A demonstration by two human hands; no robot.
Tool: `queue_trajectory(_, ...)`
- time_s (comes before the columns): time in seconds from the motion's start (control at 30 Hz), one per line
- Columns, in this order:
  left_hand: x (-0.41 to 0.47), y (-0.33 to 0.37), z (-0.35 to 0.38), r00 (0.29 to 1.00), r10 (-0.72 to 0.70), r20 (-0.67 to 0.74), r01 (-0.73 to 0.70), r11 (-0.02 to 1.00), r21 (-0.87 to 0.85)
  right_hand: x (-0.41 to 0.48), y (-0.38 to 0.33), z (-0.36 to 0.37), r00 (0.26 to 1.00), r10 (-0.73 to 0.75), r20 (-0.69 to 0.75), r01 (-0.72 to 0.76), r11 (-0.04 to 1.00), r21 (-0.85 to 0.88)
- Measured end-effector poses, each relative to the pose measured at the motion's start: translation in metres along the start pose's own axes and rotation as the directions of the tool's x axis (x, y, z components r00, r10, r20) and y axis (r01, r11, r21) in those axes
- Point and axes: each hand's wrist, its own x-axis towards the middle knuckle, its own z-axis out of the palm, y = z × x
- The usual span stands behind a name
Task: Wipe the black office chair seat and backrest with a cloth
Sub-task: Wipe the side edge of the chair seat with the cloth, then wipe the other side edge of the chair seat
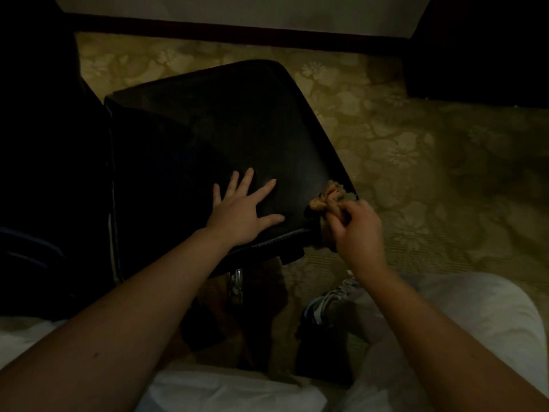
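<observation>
Item: crumpled tan fabric cloth (326, 198), pinched in a bunch between the curled fingers and thumb of the right hand (358, 230). The wad juts from the fingertips and touches the near right edge of the black padded office chair seat (222, 129), and a fold hangs under the palm. Seat surface lies ahead and to the left of this grip. Left hand (240, 214): fingers spread and straight, palm pressed flat on the seat just left of the cloth, apparently steadying the chair. Backrest: probably the dark mass left of the flat hand, but too dim to confirm. Step in hand, as judged: wiping the seat rim. Recommended handling: open the wad so more fabric meets the surface, run it along the edge, then sweep inward in overlapping passes. Keep the flat hand bearing down so the chair cannot swivel on its chrome column (236, 282), and shift that hand to expose the patch beneath. Below: patterned beige carpet (430, 162).
</observation>
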Motion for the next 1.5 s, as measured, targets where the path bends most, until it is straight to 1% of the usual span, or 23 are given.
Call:
queue_trajectory(0.1,0.002,0.003,0.001,1.000,-0.013,0.002,0.013,0.999,0.038,-0.006,-0.005,0.006,0.999,-0.040,0.004,0.040,0.999,-0.003)
queue_trajectory(0.27,-0.002,0.004,-0.002,1.000,-0.003,0.011,0.003,0.999,0.041,-0.016,-0.013,0.018,0.987,-0.143,0.080,0.142,0.990,0.010)
queue_trajectory(0.37,-0.003,0.003,-0.006,1.000,0.009,0.018,-0.010,0.998,0.059,-0.020,-0.018,0.023,0.979,-0.171,0.113,0.169,0.985,0.028)
queue_trajectory(0.43,-0.006,0.002,-0.012,1.000,0.022,0.013,-0.022,1.000,-0.003,-0.017,-0.019,0.020,0.975,-0.173,0.143,0.168,0.985,0.043)
queue_trajectory(0.47,-0.010,0.004,-0.014,0.998,0.049,-0.042,-0.052,0.995,-0.079,-0.014,-0.019,0.016,0.970,-0.172,0.171,0.163,0.984,0.067)
queue_trajectory(0.5,-0.015,0.007,-0.014,0.985,0.091,-0.145,-0.114,0.981,-0.160,-0.011,-0.019,0.009,0.963,-0.165,0.214,0.142,0.983,0.117)
queue_trajectory(0.53,-0.024,0.014,-0.012,0.949,0.145,-0.279,-0.208,0.955,-0.213,-0.007,-0.018,0.001,0.953,-0.144,0.267,0.090,0.975,0.202)
queue_trajectory(0.57,-0.033,0.024,-0.008,0.891,0.208,-0.403,-0.309,0.929,-0.203,-0.004,-0.017,-0.008,0.938,-0.120,0.327,0.017,0.953,0.301)
queue_trajectory(0.6,-0.041,0.036,-0.002,0.832,0.278,-0.480,-0.388,0.910,-0.145,-0.001,-0.013,-0.015,0.922,-0.100,0.373,-0.054,0.923,0.381)
queue_trajectory(0.63,-0.047,0.047,0.008,0.789,0.348,-0.506,-0.442,0.894,-0.076,0.002,-0.008,-0.020,0.913,-0.087,0.398,-0.099,0.901,0.423)
queue_trajectory(0.67,-0.049,0.058,0.017,0.770,0.404,-0.495,-0.472,0.882,-0.014,0.005,-0.003,-0.023,0.908,-0.060,0.415,-0.148,0.880,0.451)
queue_trajectory(0.73,-0.048,0.071,0.032,0.762,0.473,-0.443,-0.482,0.870,0.100,0.012,0.005,-0.027,0.914,0.012,0.405,-0.252,0.801,0.543)
queue_trajectory(0.8,-0.042,0.077,0.039,0.777,0.502,-0.380,-0.463,0.865,0.195,0.017,0.011,-0.030,0.940,0.104,0.326,-0.292,0.740,0.606)
queue_trajectory(0.9,-0.031,0.080,0.043,0.795,0.526,-0.301,-0.460,0.847,0.265,0.024,0.019,-0.034,0.977,0.141,0.162,-0.210,0.791,0.575)
queue_trajectory(0.93,-0.028,0.080,0.045,0.793,0.538,-0.284,-0.468,0.838,0.280,0.026,0.021,-0.034,0.981,0.146,0.131,-0.195,0.805,0.561)
queue_trajectory(1.0,-0.022,0.077,0.048,0.777,0.570,-0.267,-0.486,0.813,0.319,0.027,0.023,-0.034,0.983,0.137,0.118,-0.179,0.842,0.509)
queue_trajectory(1.07,-0.017,0.068,0.049,0.756,0.588,-0.288,-0.500,0.803,0.325,0.025,0.024,-0.033,0.986,0.076,0.148,-0.133,0.894,0.428)
queue_trajectory(1.13,-0.015,0.057,0.046,0.741,0.583,-0.332,-0.503,0.810,0.300,0.023,0.026,-0.032,0.982,-0.018,0.187,-0.054,0.927,0.371)
queue_trajectory(1.2,-0.014,0.048,0.040,0.741,0.563,-0.365,-0.467,0.823,0.322,0.021,0.026,-0.030,0.963,-0.087,0.257,-0.012,0.933,0.360)
queue_trajectory(1.27,-0.017,0.046,0.032,0.753,0.532,-0.387,-0.407,0.839,0.361,0.021,0.025,-0.028,0.955,-0.088,0.285,-0.022,0.932,0.362)
queue_trajectory(1.3,-0.018,0.048,0.030,0.763,0.497,-0.413,-0.376,0.861,0.342,0.022,0.024,-0.027,0.958,-0.071,0.279,-0.038,0.929,0.369)
queue_trajectory(1.4,-0.024,0.061,0.034,0.820,0.296,-0.490,-0.258,0.955,0.147,0.023,0.020,-0.026,0.964,-0.019,0.265,-0.083,0.926,0.369)
queue_trajectory(1.5,-0.032,0.078,0.053,0.852,0.174,-0.493,-0.187,0.982,0.024,0.024,0.019,-0.025,0.961,0.002,0.276,-0.107,0.926,0.363)
